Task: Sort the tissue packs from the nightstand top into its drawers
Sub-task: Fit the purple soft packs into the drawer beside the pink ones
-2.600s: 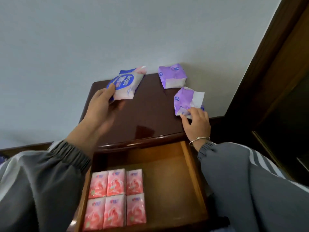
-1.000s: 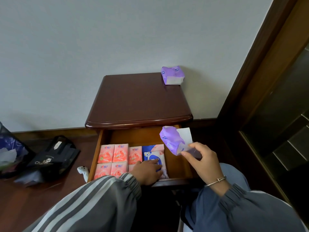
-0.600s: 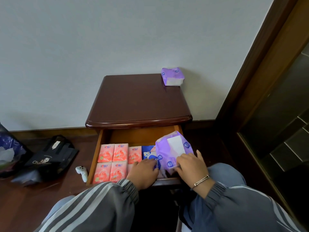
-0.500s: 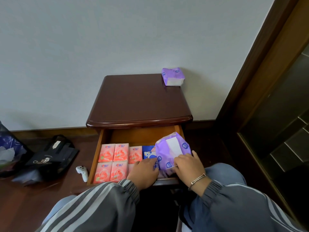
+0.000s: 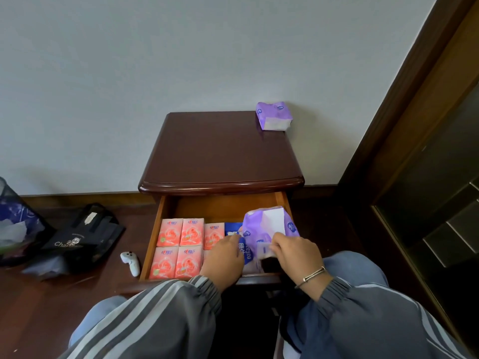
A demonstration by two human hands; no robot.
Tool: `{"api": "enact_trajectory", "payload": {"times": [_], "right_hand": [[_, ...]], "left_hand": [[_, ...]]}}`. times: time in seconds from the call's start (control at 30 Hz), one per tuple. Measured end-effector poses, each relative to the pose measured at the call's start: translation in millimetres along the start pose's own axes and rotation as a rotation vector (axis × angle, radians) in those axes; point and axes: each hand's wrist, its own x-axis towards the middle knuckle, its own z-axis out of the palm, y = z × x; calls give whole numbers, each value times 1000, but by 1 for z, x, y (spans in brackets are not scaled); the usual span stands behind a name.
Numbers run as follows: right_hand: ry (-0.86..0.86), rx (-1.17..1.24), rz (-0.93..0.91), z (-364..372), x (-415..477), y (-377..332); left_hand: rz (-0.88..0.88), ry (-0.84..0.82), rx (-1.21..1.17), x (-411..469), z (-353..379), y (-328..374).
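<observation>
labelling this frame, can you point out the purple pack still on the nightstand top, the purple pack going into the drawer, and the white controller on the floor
purple pack on nightstand top [image 5: 273, 115], head view, its purple upper face
purple pack at the drawer [image 5: 269, 225], head view, its white panel
white controller [image 5: 130, 261], head view, middle of its body

Readable text in the drawer and on the floor

The black bag [image 5: 82, 238] on the floor left of the nightstand bears pale lettering starting "Cha", the rest hidden. The blue pack [image 5: 243, 248] in the drawer shows white letters, unreadable sideways. The pink packs [image 5: 191, 231] carry small red logos, too small to read.
</observation>
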Motion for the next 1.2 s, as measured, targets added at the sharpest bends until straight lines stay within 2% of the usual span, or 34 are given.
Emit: {"api": "enact_trajectory", "payload": {"times": [0.1, 0.17, 0.23, 0.33, 0.37, 0.43, 0.53, 0.63, 0.8, 0.93, 1.07, 1.2], "right_hand": [[114, 50, -70, 1, -2, -3], [119, 87, -143, 3, -3, -10], [33, 82, -195, 6, -2, -17], [-198, -10, -193, 6, 2, -25], [-223, -41, -200, 4, 2, -26], [-163, -73, -227, -2, 7, -28], [-43, 70, -209, -12, 27, -40], [-165, 271, -160, -6, 60, -63], [-297, 61, -114, 22, 106, -89], [-415, -86, -74, 36, 123, -97], [-329, -83, -77, 32, 128, -97], [-149, 98, -87, 24, 123, -86]], "left_hand": [[-51, 206, -24, -4, -7, -3], [-35, 294, -1, -7, -15, -5], [8, 341, 51, -11, -24, -11], [1, 391, 120, -19, -46, -26], [-17, 420, 135, -21, -55, -34], [-84, 461, 193, -25, -73, -50], [-246, 443, 278, -28, -91, -74], [-401, 347, 307, -31, -95, -93], [-451, 175, 154, -37, -83, -105], [-430, 228, 94, -37, -82, -105], [-473, 238, 50, -35, -79, -109], [-478, 274, 53, -34, -76, -113]]}}
